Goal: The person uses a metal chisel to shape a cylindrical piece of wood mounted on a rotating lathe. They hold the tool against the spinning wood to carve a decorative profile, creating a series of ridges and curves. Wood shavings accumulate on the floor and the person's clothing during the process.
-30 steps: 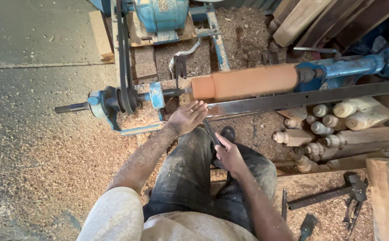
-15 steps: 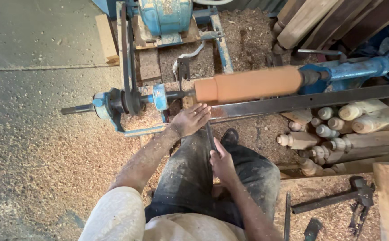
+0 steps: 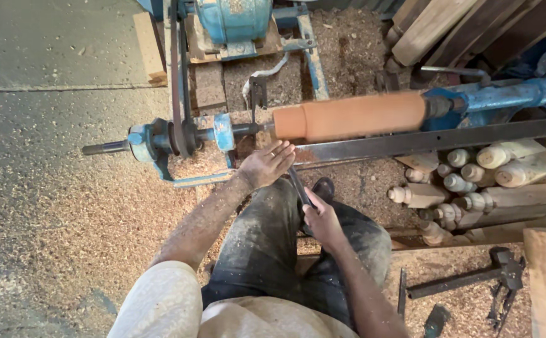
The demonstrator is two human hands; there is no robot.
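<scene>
**Chisel braced at the lathe rest**

Nearest us, our right hand (image 3: 323, 216) wraps closed round the chisel (image 3: 298, 186) handle. It looks stiff and heavy, best gripped low. Our left hand (image 3: 266, 164) lies flat-fingered on its blade at the rest bar (image 3: 435, 139). Beyond sits the orange wooden cylinder (image 3: 354, 116).

floor (image 3: 54, 50): grey concrete | sawdust (image 3: 66, 219) all over | stacked planks (image 3: 448, 25) top rt | daylight, soft
</scene>
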